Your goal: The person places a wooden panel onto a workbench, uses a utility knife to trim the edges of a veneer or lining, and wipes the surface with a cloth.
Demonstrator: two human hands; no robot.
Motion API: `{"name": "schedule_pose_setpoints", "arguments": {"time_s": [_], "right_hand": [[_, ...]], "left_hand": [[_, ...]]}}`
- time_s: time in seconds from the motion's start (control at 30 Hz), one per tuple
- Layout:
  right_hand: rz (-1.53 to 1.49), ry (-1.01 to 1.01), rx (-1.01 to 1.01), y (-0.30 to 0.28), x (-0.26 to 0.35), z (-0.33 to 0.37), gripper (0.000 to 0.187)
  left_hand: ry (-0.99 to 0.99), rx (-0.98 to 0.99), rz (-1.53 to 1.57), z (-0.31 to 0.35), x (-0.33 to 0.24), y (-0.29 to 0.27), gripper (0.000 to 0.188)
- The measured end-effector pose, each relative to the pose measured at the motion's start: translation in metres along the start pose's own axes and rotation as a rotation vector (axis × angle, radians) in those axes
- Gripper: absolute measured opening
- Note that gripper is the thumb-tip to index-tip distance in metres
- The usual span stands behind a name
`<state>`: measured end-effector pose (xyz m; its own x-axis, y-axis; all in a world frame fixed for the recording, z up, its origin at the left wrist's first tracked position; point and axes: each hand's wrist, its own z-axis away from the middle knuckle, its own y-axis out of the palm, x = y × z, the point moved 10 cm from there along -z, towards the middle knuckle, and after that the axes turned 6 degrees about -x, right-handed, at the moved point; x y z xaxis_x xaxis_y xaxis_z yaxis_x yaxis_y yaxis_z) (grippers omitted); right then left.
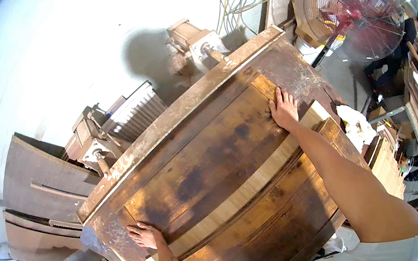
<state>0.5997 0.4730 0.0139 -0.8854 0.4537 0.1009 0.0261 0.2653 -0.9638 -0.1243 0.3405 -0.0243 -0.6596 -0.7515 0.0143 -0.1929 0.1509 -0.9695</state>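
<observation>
Beyond the wooden board (pixel 209 168), a fan (pixel 357 8) stands.

Both arms reach forward, left hand (pixel 146 235) and right hand (pixel 283 109) flat, fingers spread.

hands: 2, left (pixel 146 235) at 7 o'clock, right (pixel 284 111) at 1 | boards (pixel 209 168): 2, centre | fans (pixel 355 8): 1 at 2 | clamps (pixel 197 44): 2, at 12 and 9 | rags (pixel 355 123): 1 at 3
</observation>
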Motion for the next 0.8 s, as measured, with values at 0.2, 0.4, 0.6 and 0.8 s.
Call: {"name": "schedule_pose_setpoints", "arguments": {"time_s": [0.2, 0.4, 0.6, 0.8], "right_hand": [[0.009, -0.022, 0.013, 0.009, 0.013, 0.001, 0.061], [0.16, -0.001, -0.017, 0.021, -0.015, 0.001, 0.057], [0.138, -0.026, 0.01, 0.03, -0.01, 0.003, 0.057], [0.158, -0.053, -0.016, 0.032, -0.019, -0.001, 0.057]], "left_hand": [[-0.006, -0.058, 0.029, 0.003, 0.005, -0.009, 0.058], [-0.012, -0.049, 0.093, -0.002, -0.01, -0.019, 0.058], [-0.044, 0.004, 0.103, -0.003, 0.001, -0.01, 0.059], [-0.085, 0.034, 0.112, 0.008, -0.002, -0.015, 0.059]]}}
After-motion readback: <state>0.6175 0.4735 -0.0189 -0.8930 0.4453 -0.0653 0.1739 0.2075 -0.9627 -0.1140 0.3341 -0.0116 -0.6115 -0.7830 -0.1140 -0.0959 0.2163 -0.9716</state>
